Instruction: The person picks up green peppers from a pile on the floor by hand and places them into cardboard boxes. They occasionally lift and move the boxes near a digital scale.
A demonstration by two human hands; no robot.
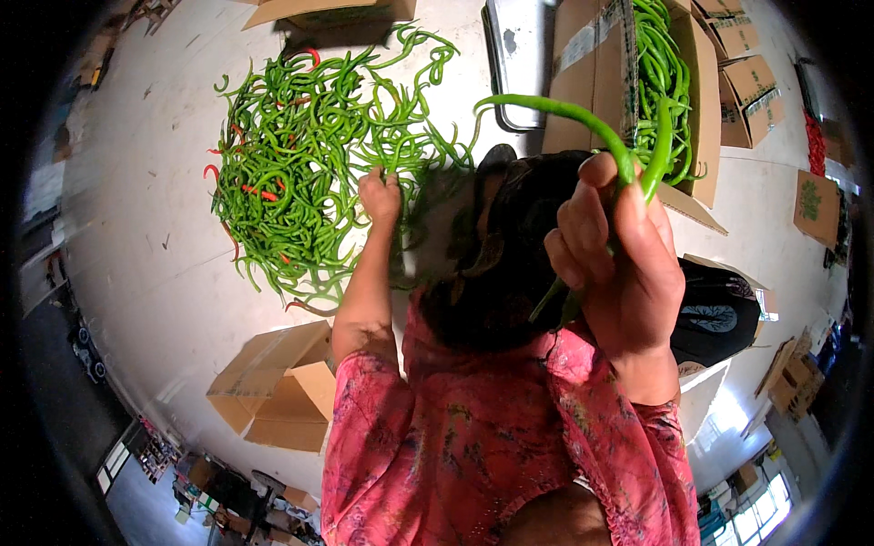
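A wide heap of long green chili peppers (300,173) lies on the floor, with a few red ones (262,193) mixed in. At the heap's right part, my left hand (379,195) reaches down, its fingers drawn together on a green pepper that is mostly hidden. Raised close to the head camera, my right hand (628,246) grips green chili peppers (569,111) between thumb and fingers. One curves away to the left, another stands upright, and stem ends show below the palm. Beyond this hand, a cardboard box (587,82) holds many more green peppers (657,64).
A metal-rimmed tray (519,64) lies left of the pepper box. An open cardboard box (278,382) sits at the lower left, another (332,9) at the far edge. More boxes (751,100) stand at right, near a dark cloth item (719,314).
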